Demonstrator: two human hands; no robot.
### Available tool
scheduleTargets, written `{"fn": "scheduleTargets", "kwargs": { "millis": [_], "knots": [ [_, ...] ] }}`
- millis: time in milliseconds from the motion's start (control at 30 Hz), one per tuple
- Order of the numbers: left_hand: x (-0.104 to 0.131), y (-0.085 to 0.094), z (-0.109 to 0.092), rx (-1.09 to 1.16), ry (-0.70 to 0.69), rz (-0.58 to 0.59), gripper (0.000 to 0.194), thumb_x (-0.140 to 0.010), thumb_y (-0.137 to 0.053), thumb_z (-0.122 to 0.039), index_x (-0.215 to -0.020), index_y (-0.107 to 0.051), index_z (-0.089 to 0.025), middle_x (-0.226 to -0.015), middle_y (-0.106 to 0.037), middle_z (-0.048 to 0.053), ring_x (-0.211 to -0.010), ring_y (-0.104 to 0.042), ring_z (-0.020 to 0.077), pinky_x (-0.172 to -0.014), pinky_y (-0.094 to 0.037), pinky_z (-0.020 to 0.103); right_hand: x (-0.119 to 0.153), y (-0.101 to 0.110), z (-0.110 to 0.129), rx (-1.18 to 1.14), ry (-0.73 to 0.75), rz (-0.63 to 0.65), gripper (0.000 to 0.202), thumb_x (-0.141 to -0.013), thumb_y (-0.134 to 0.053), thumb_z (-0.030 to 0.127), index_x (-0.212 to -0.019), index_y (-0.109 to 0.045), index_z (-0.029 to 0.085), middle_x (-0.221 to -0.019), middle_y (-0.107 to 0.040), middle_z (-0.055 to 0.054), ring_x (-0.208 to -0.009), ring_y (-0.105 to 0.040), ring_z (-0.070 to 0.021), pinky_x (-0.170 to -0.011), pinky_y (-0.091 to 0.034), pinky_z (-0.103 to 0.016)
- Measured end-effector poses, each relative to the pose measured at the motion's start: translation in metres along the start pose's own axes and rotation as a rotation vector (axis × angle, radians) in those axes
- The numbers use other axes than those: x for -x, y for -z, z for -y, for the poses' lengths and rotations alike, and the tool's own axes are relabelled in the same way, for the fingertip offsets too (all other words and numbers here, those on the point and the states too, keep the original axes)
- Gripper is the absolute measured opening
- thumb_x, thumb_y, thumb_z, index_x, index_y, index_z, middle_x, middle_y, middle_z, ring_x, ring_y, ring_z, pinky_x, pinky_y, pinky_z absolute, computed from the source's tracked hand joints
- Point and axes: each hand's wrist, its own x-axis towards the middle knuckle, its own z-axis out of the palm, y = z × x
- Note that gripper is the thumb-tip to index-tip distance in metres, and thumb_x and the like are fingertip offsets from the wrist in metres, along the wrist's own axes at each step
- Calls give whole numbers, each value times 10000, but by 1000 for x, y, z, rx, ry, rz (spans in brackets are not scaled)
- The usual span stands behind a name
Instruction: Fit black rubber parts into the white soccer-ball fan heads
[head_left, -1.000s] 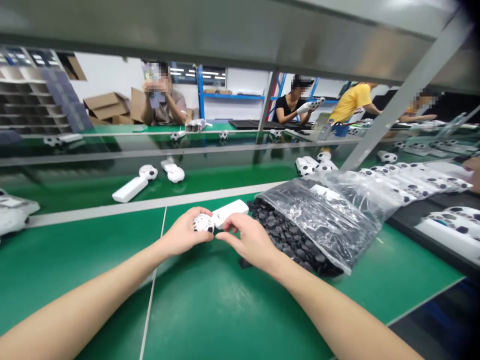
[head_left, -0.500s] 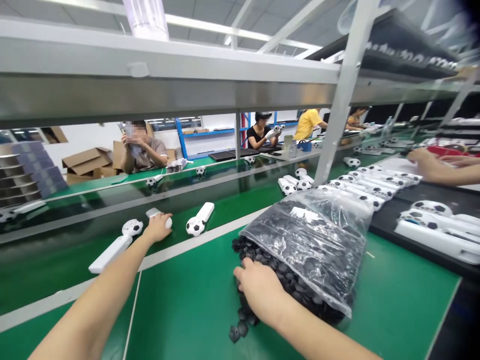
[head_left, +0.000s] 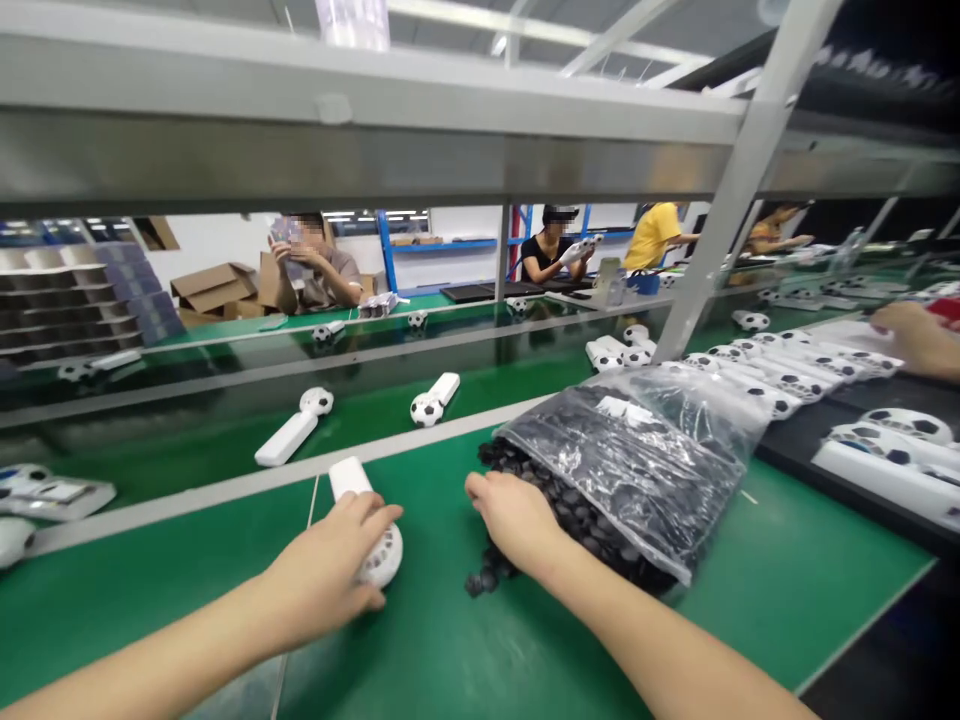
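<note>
My left hand (head_left: 337, 560) is curled over a white handheld device (head_left: 351, 478) with a round, slotted head, low over the green worktop. Its handle points away from me. My right hand (head_left: 514, 515) is by the open mouth of a clear plastic bag (head_left: 637, 460) full of small black pieces (head_left: 574, 510); its fingers are bent together, and whatever lies between the fingertips is too small to make out. A few black pieces have spilled onto the worktop beside that hand.
White devices with football-patterned heads (head_left: 426, 408) lie on the green belt (head_left: 382, 425). A black tray (head_left: 795, 450) holds more at right, near another person's hand (head_left: 911, 335). A slanted metal post (head_left: 720, 240) rises behind the bag. Several people sit beyond.
My left hand has brought the white device from the belt to the worktop, nearer me. My right hand has stayed by the bag's mouth. The view has shifted slightly.
</note>
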Motion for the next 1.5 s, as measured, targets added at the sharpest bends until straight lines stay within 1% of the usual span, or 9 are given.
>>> {"fn": "scheduleTargets", "kwargs": {
  "millis": [133,233,367,533,833,967,1100,1200,1500],
  "knots": [
    [12,-3,9,-95,-257,38,799,-607,-552,-98,-1331,-304,-325,-1440,-287,19,-1323,-188,314,-1047,-180,546,0,-10,-3,-111,92,-7,198,-881,-404,160,-959,-574,223,-835,-582,-31,-709,-563,-144,-596,-338,-240],
    [5,-8,23,-56,-364,-44,471,-732,-521,-208,-1197,-455,-255,-1239,-518,42,-1224,-375,255,-1069,-125,517,0,-17,-4,-154,175,57,226,-879,-388,143,-921,-601,202,-834,-572,-39,-735,-551,-137,-650,-355,-227],
    [6,-18,8,-2,-188,-84,491,-797,-454,-540,-1125,-501,-177,-1024,-590,85,-925,-551,253,-885,-385,426,3,-16,0,-167,219,93,256,-863,-385,123,-911,-625,201,-865,-570,-46,-767,-546,-140,-700,-374,-223],
    [17,-37,-22,-80,22,-149,631,-851,-323,-547,-1386,-247,-221,-1000,-565,100,-830,-564,258,-685,-436,340,6,-9,4,-167,214,108,253,-834,-408,102,-884,-649,163,-876,-563,-66,-801,-553,-153,-734,-399,-231],
    [23,-35,-23,55,112,-4,734,-804,-392,-550,-1411,-183,-194,-1094,-537,135,-934,-547,300,-733,-445,361,-2,-11,-13,-204,265,82,224,-845,-481,119,-918,-689,158,-897,-596,-73,-844,-558,-159,-770,-420,-244],
    [9,-26,-26,263,112,-119,909,-678,-529,-611,-1413,-131,-254,-1261,-437,106,-1097,-476,306,-805,-445,354,-3,0,-13,-250,243,-93,165,-845,-535,176,-874,-698,171,-866,-618,-56,-847,-560,-171,-766,-427,-271],
    [-10,-31,-27,354,52,-157,786,-696,-551,-520,-1371,-253,-249,-1326,-420,72,-1163,-444,285,-894,-417,375,3,10,-9,-532,320,-221,117,-846,-540,183,-852,-656,165,-795,-635,-13,-743,-572,-119,-725,-441,-236],
    [-17,-39,-23,396,75,-176,753,-705,-553,-465,-1364,-261,-248,-1339,-422,63,-1178,-439,275,-925,-401,389,9,13,-4,-633,431,-195,65,-824,-573,194,-810,-628,161,-770,-628,-2,-717,-564,-107,-689,-438,-216],
    [-16,-44,-22,418,56,-216,771,-678,-577,-510,-1349,-291,-261,-1304,-441,65,-1127,-480,280,-893,-415,359,16,8,16,-349,591,-54,95,-842,-504,171,-820,-594,154,-781,-626,-37,-745,-540,-150,-704,-383,-259]
  ]
}}
